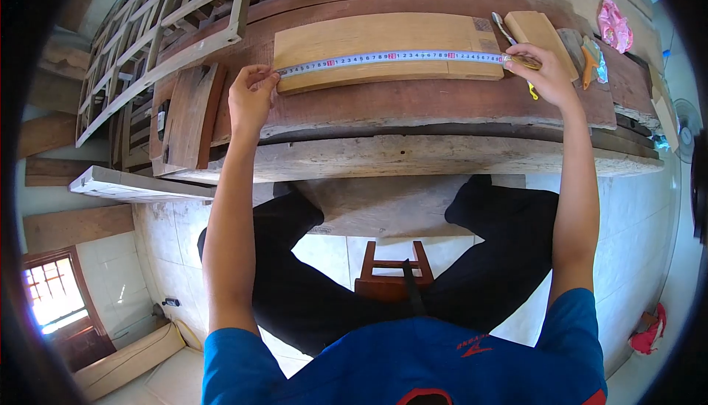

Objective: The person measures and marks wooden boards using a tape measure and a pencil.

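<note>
A pale wooden board (369, 32) lies lengthwise on a dark reddish plank, a darker patch near its right end. The printed blade of a tape measure (413, 56) stretches along it from end to end. At the board's left end, my left hand (249, 99) is closed, pinching the end of the blade between thumb and fingers. My right hand (549, 79) is closed at the right end around the yellowish tape case, mostly covered by the fingers. A yellow strap (532, 91) hangs below that hand. Just above it lies a toothbrush-like tool (504, 29).
A wood block (542, 32), an orange-handled tool (589, 62) and a pink bag (615, 25) sit to the right. Slatted wooden frames (169, 29) stand at the left, near a short plank (193, 121). Below the bench is a small wooden stool (394, 283).
</note>
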`<state>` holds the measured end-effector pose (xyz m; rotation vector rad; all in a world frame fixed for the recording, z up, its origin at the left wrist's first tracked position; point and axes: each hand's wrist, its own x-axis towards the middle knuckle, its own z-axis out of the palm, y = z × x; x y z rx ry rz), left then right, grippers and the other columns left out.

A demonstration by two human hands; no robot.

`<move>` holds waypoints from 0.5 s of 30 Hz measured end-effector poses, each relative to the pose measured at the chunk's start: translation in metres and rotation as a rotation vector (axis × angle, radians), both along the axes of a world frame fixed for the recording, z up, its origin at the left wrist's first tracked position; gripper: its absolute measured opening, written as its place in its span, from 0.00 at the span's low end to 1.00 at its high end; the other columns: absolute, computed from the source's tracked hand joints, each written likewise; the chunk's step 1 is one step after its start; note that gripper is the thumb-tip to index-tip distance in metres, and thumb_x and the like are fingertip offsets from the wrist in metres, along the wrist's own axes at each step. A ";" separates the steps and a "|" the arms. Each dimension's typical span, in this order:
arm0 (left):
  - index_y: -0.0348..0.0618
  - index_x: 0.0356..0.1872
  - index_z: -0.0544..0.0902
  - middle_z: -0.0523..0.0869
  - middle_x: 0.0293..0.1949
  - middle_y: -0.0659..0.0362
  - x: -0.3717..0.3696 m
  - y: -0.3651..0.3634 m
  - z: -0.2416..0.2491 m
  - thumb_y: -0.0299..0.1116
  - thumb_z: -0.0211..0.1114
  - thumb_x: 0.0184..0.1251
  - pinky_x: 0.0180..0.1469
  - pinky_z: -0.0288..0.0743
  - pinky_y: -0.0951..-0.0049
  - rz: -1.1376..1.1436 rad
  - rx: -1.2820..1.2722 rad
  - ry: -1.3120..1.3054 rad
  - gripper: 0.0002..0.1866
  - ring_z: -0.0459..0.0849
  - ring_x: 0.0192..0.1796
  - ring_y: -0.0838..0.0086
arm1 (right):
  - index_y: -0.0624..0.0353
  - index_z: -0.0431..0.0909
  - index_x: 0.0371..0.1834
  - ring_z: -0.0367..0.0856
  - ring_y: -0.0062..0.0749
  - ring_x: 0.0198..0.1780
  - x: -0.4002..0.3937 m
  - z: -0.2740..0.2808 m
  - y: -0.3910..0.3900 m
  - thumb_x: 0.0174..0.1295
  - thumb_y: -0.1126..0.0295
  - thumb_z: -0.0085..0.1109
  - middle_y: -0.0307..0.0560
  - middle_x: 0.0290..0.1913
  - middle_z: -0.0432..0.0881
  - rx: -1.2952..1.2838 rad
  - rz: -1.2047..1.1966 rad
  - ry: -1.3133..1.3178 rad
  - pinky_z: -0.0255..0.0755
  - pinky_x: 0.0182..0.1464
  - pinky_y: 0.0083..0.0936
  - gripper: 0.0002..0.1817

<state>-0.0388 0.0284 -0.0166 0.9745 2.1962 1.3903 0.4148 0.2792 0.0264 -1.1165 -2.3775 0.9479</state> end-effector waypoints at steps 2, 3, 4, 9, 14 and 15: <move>0.37 0.50 0.85 0.90 0.42 0.55 0.001 -0.001 0.002 0.30 0.73 0.66 0.26 0.73 0.77 -0.006 -0.003 -0.012 0.14 0.82 0.27 0.81 | 0.62 0.85 0.52 0.84 0.33 0.57 0.000 -0.001 0.000 0.65 0.59 0.72 0.47 0.50 0.89 -0.007 -0.001 0.004 0.73 0.63 0.31 0.20; 0.37 0.50 0.85 0.91 0.42 0.55 0.000 -0.001 0.001 0.30 0.73 0.66 0.26 0.73 0.77 -0.011 -0.001 -0.015 0.14 0.82 0.27 0.81 | 0.62 0.85 0.51 0.84 0.33 0.57 0.000 -0.003 0.002 0.65 0.58 0.71 0.46 0.50 0.88 -0.008 0.007 0.015 0.73 0.63 0.31 0.19; 0.37 0.49 0.85 0.91 0.41 0.55 -0.002 -0.001 0.000 0.30 0.73 0.66 0.26 0.73 0.77 -0.019 0.002 -0.018 0.13 0.81 0.26 0.81 | 0.61 0.84 0.50 0.84 0.33 0.57 0.001 -0.006 0.004 0.66 0.58 0.71 0.45 0.49 0.88 -0.009 0.014 0.024 0.72 0.63 0.31 0.19; 0.37 0.48 0.87 0.91 0.40 0.55 -0.002 -0.001 0.000 0.32 0.73 0.68 0.25 0.73 0.77 -0.022 -0.019 0.027 0.13 0.81 0.25 0.81 | 0.60 0.81 0.48 0.81 0.30 0.54 -0.001 -0.008 0.004 0.68 0.59 0.67 0.41 0.46 0.85 0.072 0.070 0.012 0.71 0.62 0.29 0.16; 0.36 0.48 0.87 0.91 0.40 0.56 -0.004 -0.001 -0.003 0.33 0.73 0.68 0.25 0.72 0.77 -0.028 -0.007 0.021 0.13 0.79 0.24 0.81 | 0.59 0.81 0.45 0.82 0.34 0.52 -0.002 -0.018 0.007 0.66 0.58 0.67 0.42 0.44 0.85 0.124 0.032 0.036 0.72 0.60 0.32 0.15; 0.36 0.48 0.87 0.91 0.40 0.56 -0.004 -0.002 -0.003 0.33 0.73 0.68 0.24 0.71 0.78 -0.034 0.003 0.020 0.13 0.78 0.23 0.82 | 0.59 0.81 0.44 0.82 0.35 0.53 -0.003 -0.020 0.008 0.65 0.57 0.68 0.43 0.43 0.85 0.125 0.008 0.031 0.72 0.59 0.33 0.16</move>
